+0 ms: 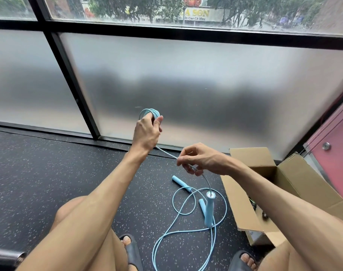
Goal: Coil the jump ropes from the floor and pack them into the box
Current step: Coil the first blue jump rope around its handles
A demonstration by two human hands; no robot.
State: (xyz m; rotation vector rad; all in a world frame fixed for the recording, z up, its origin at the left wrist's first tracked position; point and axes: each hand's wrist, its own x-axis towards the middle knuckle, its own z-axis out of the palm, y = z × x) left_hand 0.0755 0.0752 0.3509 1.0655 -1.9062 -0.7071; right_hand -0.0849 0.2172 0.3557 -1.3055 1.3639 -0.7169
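Speckled floor (49, 173) — jump rope (180, 182), cardboard box (237, 204)

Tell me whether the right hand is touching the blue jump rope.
Touching. The head view shows the right hand pinching the jump rope between thumb and fingers, with the cord running on to the left hand.

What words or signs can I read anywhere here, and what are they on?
"A SON": big yellow letters on the street sign outside the window; its start is hidden by trees.
"Cua Cà Mau": small red line lower on that sign; the words before it are blurred.
The white label on the cardboard box is too small to read.
The jump rope shows no text.
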